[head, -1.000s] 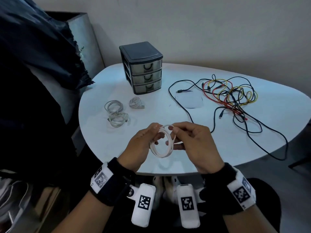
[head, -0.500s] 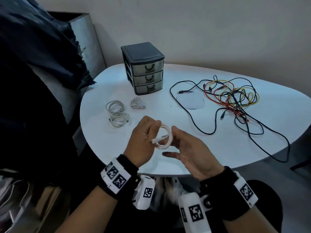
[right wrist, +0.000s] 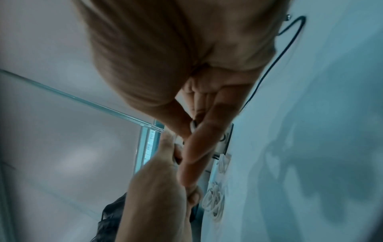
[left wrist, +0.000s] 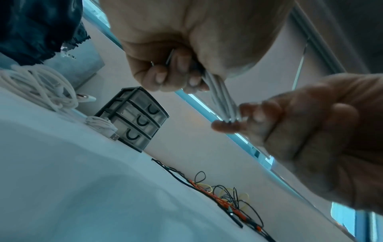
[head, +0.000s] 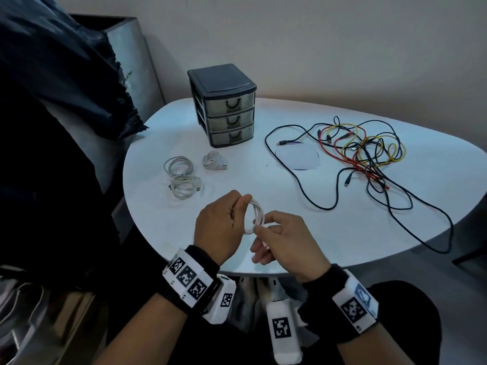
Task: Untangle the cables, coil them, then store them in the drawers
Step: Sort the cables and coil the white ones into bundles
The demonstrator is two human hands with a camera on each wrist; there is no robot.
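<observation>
While we hold the white coil (head: 255, 216) above the table's (head: 329, 233) near edge, left hand (head: 220, 227) gripping its loops, right hand (head: 286, 242) pinching the lower strands, a loosened pinch could let the loops spring apart.

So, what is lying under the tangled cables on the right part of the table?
A pale flat sheet lies partly under the black cable at the near-left edge of the tangle. Under the dense middle, the cables cover the table.

Coiled white cable (head: 255, 216) upright above table edge, drawers (head: 228, 119) shut
</observation>
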